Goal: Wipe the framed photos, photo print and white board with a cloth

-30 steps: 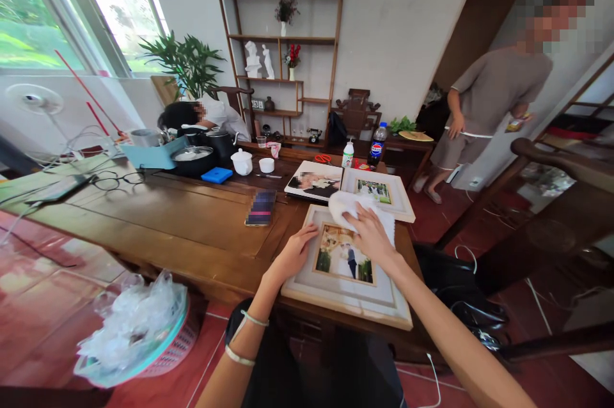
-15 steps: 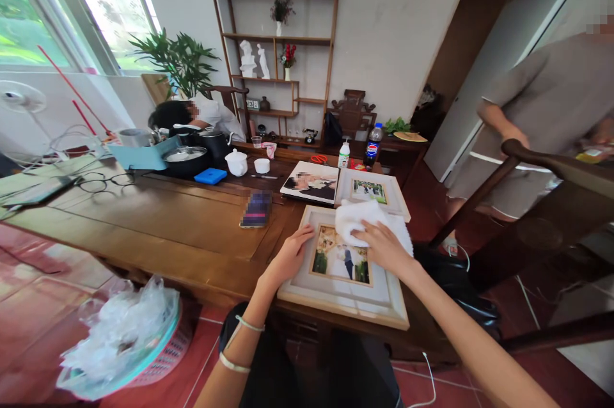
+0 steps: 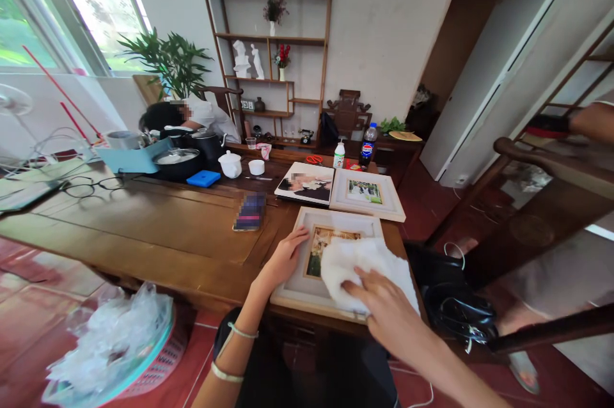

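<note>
The right part of the framed photo (image 3: 315,253) is covered by a white cloth (image 3: 362,258), itself partly hidden by the right hand (image 3: 386,302). The phone screen (image 3: 250,211) is obscured by pixelation. A person (image 3: 597,121) is mostly hidden by a chair (image 3: 556,169) and cut off by the right edge; a fan (image 3: 12,101) is cut by the left, a basket (image 3: 164,353) by the lower. Lettering on a white bottle (image 3: 339,155) cannot be read.

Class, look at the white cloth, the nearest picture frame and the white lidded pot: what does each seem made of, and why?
White cloth: soft textile, perhaps towelling; matte, with a fluffy surface and loose folds.
Nearest picture frame: possibly wood, going by its pale tan edge; no grain is clear.
White lidded pot: likely glazed ceramic, given its smooth, evenly white surface.
</note>
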The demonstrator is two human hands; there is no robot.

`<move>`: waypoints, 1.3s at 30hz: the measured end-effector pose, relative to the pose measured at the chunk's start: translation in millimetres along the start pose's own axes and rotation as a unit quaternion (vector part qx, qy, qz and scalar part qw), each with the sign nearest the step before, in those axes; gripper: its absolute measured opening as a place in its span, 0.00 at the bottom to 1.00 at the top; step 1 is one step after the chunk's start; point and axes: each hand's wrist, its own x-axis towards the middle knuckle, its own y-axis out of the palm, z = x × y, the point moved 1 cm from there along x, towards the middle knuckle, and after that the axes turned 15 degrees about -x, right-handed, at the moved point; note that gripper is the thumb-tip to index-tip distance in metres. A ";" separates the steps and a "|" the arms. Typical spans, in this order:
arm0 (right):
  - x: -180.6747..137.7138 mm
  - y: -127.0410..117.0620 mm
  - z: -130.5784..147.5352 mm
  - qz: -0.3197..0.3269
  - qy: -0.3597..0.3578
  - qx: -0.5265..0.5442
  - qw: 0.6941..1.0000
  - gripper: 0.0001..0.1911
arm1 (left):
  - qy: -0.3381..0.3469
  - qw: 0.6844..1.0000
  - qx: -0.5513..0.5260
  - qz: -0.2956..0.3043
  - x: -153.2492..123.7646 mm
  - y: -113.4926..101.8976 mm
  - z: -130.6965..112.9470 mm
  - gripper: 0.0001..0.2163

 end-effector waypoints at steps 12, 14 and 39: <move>55.1 9.5 -31.6 -0.009 0.024 -0.067 0.997 0.35 | -0.001 1.000 -0.003 -0.008 0.8 0.7 0.0 0.21; 34.4 2.3 -4.5 0.002 -0.010 -0.027 1.000 0.35 | -0.003 1.000 0.002 -0.007 0.5 0.7 0.2 0.22; 50.8 12.1 46.9 -0.012 -0.012 0.054 0.998 0.30 | 0.005 1.000 -0.023 -0.009 0.5 -3.0 -3.0 0.19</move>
